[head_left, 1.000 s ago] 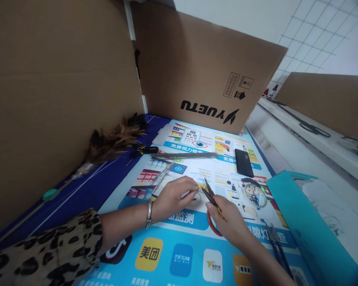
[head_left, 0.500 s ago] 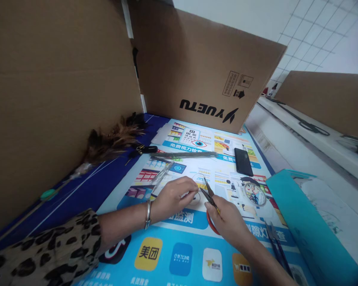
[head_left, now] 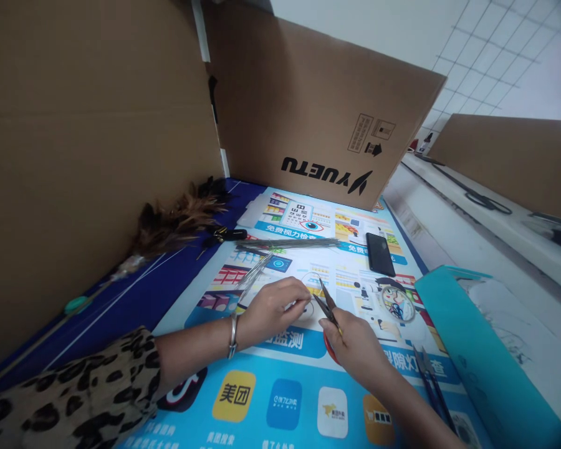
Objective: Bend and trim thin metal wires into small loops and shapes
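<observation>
Left hand [head_left: 275, 304]: thumb and fingertips nearly closed, pinching thin wire [head_left: 314, 273].
Right hand [head_left: 358, 340]: fingers wrapped around pliers [head_left: 327, 305], jaws spread.
Thin wire: curved piece, between the hands, over the surface [head_left: 257, 366], well in from its edges.
Wire bundle [head_left: 294, 244]: toward the surface's far edge.
Phone [head_left: 380, 254]: near the surface's right edge.

Dim, cool light is noted, the left cardboard panel [head_left: 88, 137] sunk in shade, outer edges stretched, the right margin seemingly blurred.
</observation>
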A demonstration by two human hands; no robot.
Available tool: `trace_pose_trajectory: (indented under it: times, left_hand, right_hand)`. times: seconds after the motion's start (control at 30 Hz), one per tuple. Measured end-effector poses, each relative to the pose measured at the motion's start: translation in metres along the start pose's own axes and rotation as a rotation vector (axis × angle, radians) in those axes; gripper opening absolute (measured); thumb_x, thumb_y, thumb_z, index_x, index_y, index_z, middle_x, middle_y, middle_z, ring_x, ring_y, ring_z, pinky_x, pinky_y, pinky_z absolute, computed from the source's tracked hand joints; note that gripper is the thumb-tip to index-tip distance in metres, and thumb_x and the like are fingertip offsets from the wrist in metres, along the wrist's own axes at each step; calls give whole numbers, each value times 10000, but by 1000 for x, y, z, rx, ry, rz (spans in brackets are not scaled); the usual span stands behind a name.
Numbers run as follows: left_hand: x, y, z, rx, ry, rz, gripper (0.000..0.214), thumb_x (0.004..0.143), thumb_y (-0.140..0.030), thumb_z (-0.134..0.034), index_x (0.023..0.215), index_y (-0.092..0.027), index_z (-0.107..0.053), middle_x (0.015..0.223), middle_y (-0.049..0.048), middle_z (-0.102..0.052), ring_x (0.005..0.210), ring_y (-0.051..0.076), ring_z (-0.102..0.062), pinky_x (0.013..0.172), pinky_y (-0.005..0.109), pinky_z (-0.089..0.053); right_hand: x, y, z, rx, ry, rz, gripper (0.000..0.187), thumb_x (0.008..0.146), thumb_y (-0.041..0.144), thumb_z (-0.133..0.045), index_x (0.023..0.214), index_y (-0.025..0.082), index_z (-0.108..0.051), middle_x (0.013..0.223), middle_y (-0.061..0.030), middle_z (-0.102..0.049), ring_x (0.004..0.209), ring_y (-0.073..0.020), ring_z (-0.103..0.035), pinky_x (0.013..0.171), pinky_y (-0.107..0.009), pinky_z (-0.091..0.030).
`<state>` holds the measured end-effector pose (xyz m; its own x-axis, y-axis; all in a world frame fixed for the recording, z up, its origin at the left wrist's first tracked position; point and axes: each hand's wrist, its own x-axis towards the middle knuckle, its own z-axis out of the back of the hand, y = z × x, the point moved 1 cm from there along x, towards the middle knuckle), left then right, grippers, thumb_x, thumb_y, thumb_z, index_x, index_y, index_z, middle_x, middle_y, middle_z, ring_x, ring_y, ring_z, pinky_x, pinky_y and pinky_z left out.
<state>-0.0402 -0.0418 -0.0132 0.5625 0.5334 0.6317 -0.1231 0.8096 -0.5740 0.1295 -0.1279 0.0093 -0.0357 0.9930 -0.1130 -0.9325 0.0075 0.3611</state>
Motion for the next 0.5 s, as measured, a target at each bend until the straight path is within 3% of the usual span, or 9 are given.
trace_pose_trajectory:
  times: [0.5]
  left_hand:
    - [0,0,0,-5,14,9,141,797,-123,-490,880,-142,-603,839,74,-620,813,144,-564,717,271,-467]
  right_hand:
    - [-1,1,0,-36,-11,-3,353,901,426,-285,826,166,-511,750,-70,-595,613,-152,-518,491,-231,-213]
